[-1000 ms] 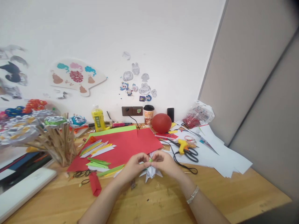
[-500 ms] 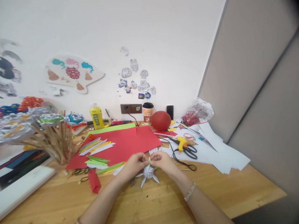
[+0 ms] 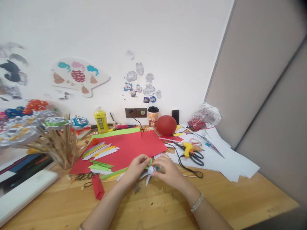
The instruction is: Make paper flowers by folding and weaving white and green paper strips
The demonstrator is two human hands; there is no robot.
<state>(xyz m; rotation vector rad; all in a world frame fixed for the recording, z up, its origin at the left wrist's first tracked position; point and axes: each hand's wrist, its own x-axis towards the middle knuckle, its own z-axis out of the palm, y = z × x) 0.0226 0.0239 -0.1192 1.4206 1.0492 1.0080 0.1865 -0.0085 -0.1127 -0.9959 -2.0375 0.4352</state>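
Observation:
Between my hands, above the wooden table (image 3: 172, 204), is a small folded paper piece (image 3: 150, 171) with white points at the bottom and green tips at the top. My left hand (image 3: 137, 169) pinches its upper left side near a green tip. On the right, my right hand (image 3: 168, 169) has thumb and fingers closed round the white part's right edge. The fingertips partly cover the piece. Behind the hands lies red paper (image 3: 124, 148), with white, yellow and green paper strips (image 3: 102, 164) on it and beside it.
A yellow glue gun (image 3: 187, 149) and black-handled scissors (image 3: 198, 157) lie on white sheets at the right. A red balloon-like ball (image 3: 166, 125), cup (image 3: 153, 117) and yellow bottle (image 3: 101, 120) stand behind. Paper flowers on sticks (image 3: 63, 147) stand left; a red folded paper (image 3: 97, 188) lies nearer.
My right hand has shifted from the green top down to the white part's right side. The paper piece has turned and tilted. The camera view has shifted slightly.

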